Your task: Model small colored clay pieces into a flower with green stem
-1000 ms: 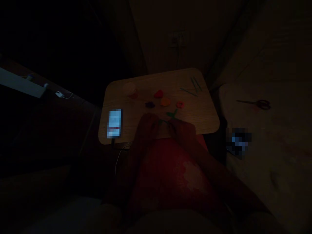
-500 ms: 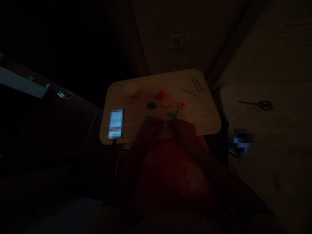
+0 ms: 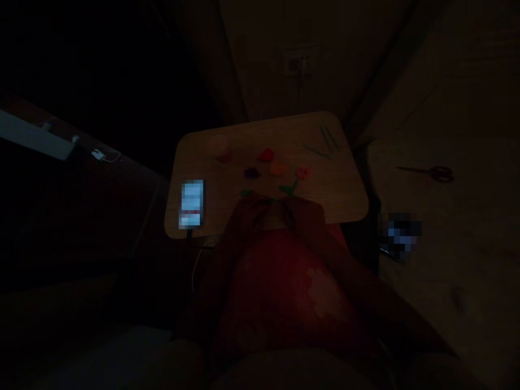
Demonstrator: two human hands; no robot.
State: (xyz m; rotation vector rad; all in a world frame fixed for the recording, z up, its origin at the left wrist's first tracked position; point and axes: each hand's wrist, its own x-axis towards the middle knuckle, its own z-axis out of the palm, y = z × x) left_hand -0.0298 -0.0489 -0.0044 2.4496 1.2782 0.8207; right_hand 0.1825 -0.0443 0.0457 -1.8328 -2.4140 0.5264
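In the dim head view my left hand (image 3: 248,212) and my right hand (image 3: 305,214) rest at the near edge of the small wooden table (image 3: 227,211), fingers bent and closed. Between their fingertips shows a thin green piece (image 3: 273,201), pinched from both sides; its shape is mostly hidden. A green leaf-like piece (image 3: 246,193) lies just beyond my left fingers, and a larger branched green piece (image 3: 287,190) beyond my right. Farther back sit a red piece (image 3: 267,155), an orange piece (image 3: 278,169), a dark purple piece (image 3: 252,173) and a pink flower-like ring (image 3: 303,173).
Several thin green sticks (image 3: 318,152) lie at the back right. At the back left stands a round tub (image 3: 220,146), with a lit phone (image 3: 191,203) nearer me. On the pale surface to the right are scissors (image 3: 436,173) and a blurred dark device (image 3: 400,235).
The picture has become darker and the view has shifted slightly. Both hands stay together at the green piece, with almost no visible movement.
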